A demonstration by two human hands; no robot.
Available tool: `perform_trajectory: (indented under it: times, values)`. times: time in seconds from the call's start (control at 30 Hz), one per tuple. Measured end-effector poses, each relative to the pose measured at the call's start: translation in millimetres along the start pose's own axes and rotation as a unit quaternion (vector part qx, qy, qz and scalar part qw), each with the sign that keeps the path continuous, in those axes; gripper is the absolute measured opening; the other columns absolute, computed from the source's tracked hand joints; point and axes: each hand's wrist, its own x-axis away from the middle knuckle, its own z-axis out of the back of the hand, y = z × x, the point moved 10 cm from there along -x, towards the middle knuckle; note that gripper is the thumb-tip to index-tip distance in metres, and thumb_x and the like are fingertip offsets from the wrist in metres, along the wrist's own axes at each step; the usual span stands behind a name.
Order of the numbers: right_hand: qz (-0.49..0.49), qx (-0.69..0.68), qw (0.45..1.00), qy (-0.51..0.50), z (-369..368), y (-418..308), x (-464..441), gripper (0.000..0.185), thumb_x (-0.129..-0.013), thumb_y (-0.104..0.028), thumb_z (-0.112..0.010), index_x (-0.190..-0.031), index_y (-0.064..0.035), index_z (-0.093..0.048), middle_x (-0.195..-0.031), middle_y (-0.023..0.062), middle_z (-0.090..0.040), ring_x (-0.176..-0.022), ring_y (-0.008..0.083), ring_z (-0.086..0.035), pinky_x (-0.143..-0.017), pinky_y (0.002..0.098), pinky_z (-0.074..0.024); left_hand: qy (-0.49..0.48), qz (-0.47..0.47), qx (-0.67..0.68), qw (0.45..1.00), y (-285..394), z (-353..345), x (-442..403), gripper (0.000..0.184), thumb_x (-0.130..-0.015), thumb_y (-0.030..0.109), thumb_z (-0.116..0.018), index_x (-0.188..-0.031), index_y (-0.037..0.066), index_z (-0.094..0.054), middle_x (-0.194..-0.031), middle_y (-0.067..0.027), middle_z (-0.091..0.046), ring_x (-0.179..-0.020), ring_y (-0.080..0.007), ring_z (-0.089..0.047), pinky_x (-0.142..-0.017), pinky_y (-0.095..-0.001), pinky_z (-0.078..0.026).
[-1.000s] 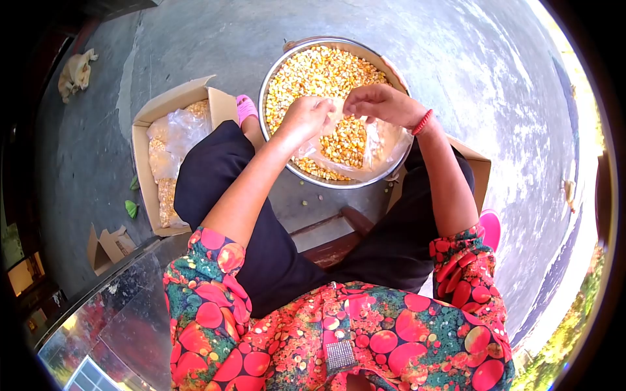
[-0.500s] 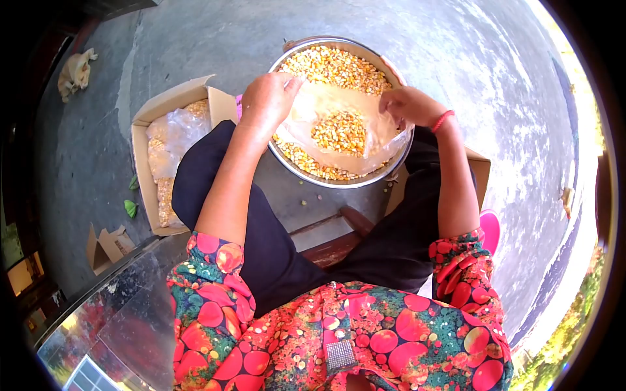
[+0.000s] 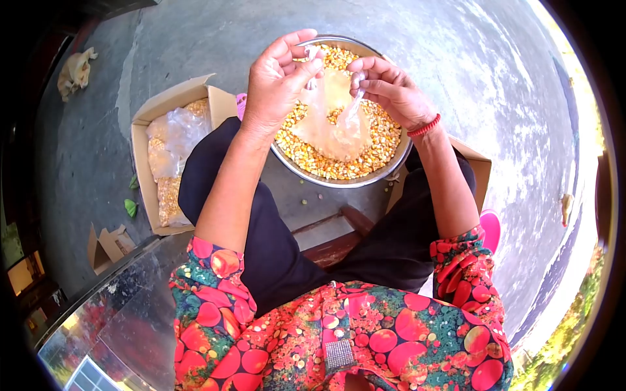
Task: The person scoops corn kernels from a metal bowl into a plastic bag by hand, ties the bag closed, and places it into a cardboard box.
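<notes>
A round metal basin [image 3: 338, 182] full of yellow and orange corn kernels [image 3: 381, 140] stands in front of my knees. Over the kernels hangs a clear plastic bag [image 3: 349, 133], its lower part resting on or just above them. My left hand [image 3: 277, 85] pinches the bag's upper left edge between thumb and fingers. Its upper right edge is gathered in the fingers of my right hand [image 3: 394, 91], which wears a red bracelet [image 3: 424, 126]. Whether kernels lie inside the bag I cannot tell.
Left of my knee, a cardboard box [image 3: 147, 189] holds plastic bags of kernels [image 3: 171, 146]. Another cardboard box [image 3: 481, 176] is partly hidden by my right leg. A small open carton [image 3: 104, 251] sits lower left. A cat [image 3: 76, 73] lies on the concrete floor [image 3: 202, 39].
Both hands have risen and drawn closer together. The bag, spread wide across the kernels before, is now narrower, with its edges pulled upward and bunched.
</notes>
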Motion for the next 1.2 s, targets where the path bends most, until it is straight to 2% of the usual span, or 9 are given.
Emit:
perform_trajectory:
  times: [0.2, 0.4, 0.47, 0.63, 0.73, 0.93, 1.03, 1.13, 1.2]
  values:
    - [-0.005, -0.086, 0.993, 0.08, 9, -11, 2, 0.032, -0.084, 0.001, -0.047, -0.116, -0.0019, -0.051, -0.092, 0.0043, -0.06, -0.081, 0.0114, -0.058, -0.077, 0.0249, -0.0491, 0.08, 0.0, -0.029, 0.996, 3, 10, 1, 0.035, -0.082, 0.006, -0.06, -0.116, 0.004, -0.053, -0.094, -0.0049, -0.062, -0.074, -0.0096, -0.058, -0.067, -0.0201, -0.047]
    - [-0.103, 0.28, 0.954, -0.019, -8, 22, 5, 0.024, -0.081, -0.009, -0.056, -0.104, -0.0009, -0.058, -0.086, -0.0003, -0.058, -0.074, 0.0053, -0.051, -0.062, 0.0188, -0.0413, -0.071, -0.232, -0.289, 0.926, 31, -59, 15, 0.043, -0.076, 0.012, -0.064, -0.118, 0.008, -0.053, -0.094, -0.0061, -0.06, -0.086, -0.0151, -0.058, -0.078, -0.029, -0.047]
    - [-0.071, 0.183, 0.98, 0.023, -21, 4, 6, 0.016, -0.083, -0.007, -0.053, -0.096, -0.0008, -0.061, -0.083, -0.0002, -0.06, -0.072, 0.0054, -0.051, -0.061, 0.0191, -0.0413, -0.047, -0.246, -0.289, 0.924, 41, -56, 15, 0.055, -0.07, 0.016, -0.071, -0.12, 0.008, -0.051, -0.093, -0.0077, -0.058, -0.088, -0.0186, -0.058, -0.08, -0.0302, -0.046]
    - [0.023, 0.191, 0.981, 0.006, -17, -37, 10, 0.017, -0.091, -0.016, -0.051, -0.091, -0.0018, -0.06, -0.082, 0.0008, -0.059, -0.072, 0.0067, -0.051, -0.066, 0.022, -0.0418, -0.16, -0.159, -0.412, 0.883, -4, -66, 14, 0.115, -0.052, 0.031, -0.081, -0.141, 0.011, -0.01, -0.133, -0.022, -0.035, -0.125, -0.0369, -0.033, -0.102, -0.0406, -0.029]
    - [0.058, 0.219, 0.973, -0.037, -44, -58, 19, 0.016, -0.091, -0.016, -0.05, -0.088, -0.0021, -0.058, -0.083, 0.0009, -0.057, -0.073, 0.0074, -0.05, -0.068, 0.0228, -0.0416, -0.221, -0.062, -0.515, 0.826, -51, -73, 19, 0.124, -0.049, 0.048, -0.078, -0.142, 0.011, -0.005, -0.141, -0.0156, -0.025, -0.134, -0.0301, -0.02, -0.108, -0.0433, -0.017]
    - [0.222, 0.093, 0.968, -0.073, -76, -103, 26, 0.016, -0.091, -0.017, -0.048, -0.089, -0.0021, -0.055, -0.091, 0.0092, -0.057, -0.088, 0.0158, -0.053, -0.08, 0.0298, -0.041, -0.248, -0.085, -0.433, 0.862, -52, -90, 13, 0.095, -0.053, 0.051, -0.075, -0.133, 0.015, -0.036, -0.134, -0.0136, -0.039, -0.132, -0.0257, -0.025, -0.109, -0.0406, -0.013]
    - [0.195, 0.112, 0.971, -0.079, -84, -95, 25, 0.017, -0.089, -0.021, -0.05, -0.089, -0.0034, -0.05, -0.094, 0.0116, -0.054, -0.091, 0.019, -0.049, -0.083, 0.0324, -0.0372, -0.189, -0.113, -0.231, 0.948, -35, -98, 11, 0.043, -0.081, 0.032, -0.059, -0.117, 0.014, -0.046, -0.108, -0.0123, -0.056, -0.1, -0.0259, -0.056, -0.087, -0.0369, -0.043]
    - [0.178, 0.095, 0.977, -0.063, -71, -89, 21, 0.015, -0.089, -0.016, -0.05, -0.092, -0.002, -0.054, -0.094, 0.0099, -0.058, -0.089, 0.0167, -0.054, -0.082, 0.0297, -0.0404, -0.129, -0.156, -0.166, 0.965, -16, -94, 12, 0.037, -0.085, 0.023, -0.054, -0.117, 0.006, -0.043, -0.101, -0.011, -0.058, -0.092, -0.0228, -0.06, -0.078, -0.0336, -0.048]
    - [0.121, 0.07, 0.99, -0.011, -35, -85, 18, 0.016, -0.089, -0.011, -0.049, -0.096, -0.0007, -0.059, -0.092, 0.0076, -0.062, -0.087, 0.0131, -0.059, -0.079, 0.0251, -0.045, -0.158, 0.003, -0.032, 0.987, -48, -95, 9, 0.021, -0.09, 0.018, -0.048, -0.103, 0.002, -0.053, -0.087, -0.0056, -0.063, -0.082, -0.0141, -0.061, -0.074, -0.0282, -0.047]
